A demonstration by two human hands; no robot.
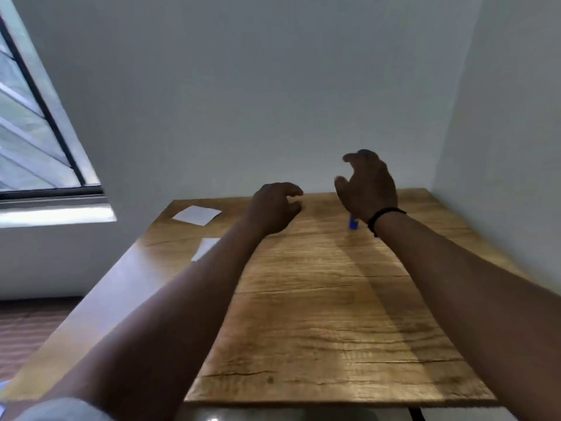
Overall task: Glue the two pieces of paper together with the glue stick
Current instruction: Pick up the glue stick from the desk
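A wooden bench (318, 314) with a visible grain pattern is occupying the centre of the view, its far edge sitting against a plain white wall (243, 86). A second white wall (510, 117) is running along the bench's right side, forming a corner. A window (27, 141) with a dark frame is showing at the upper left, above a pale sill (54, 215). Brown wood-look floor (24, 329) is showing at the lower left.
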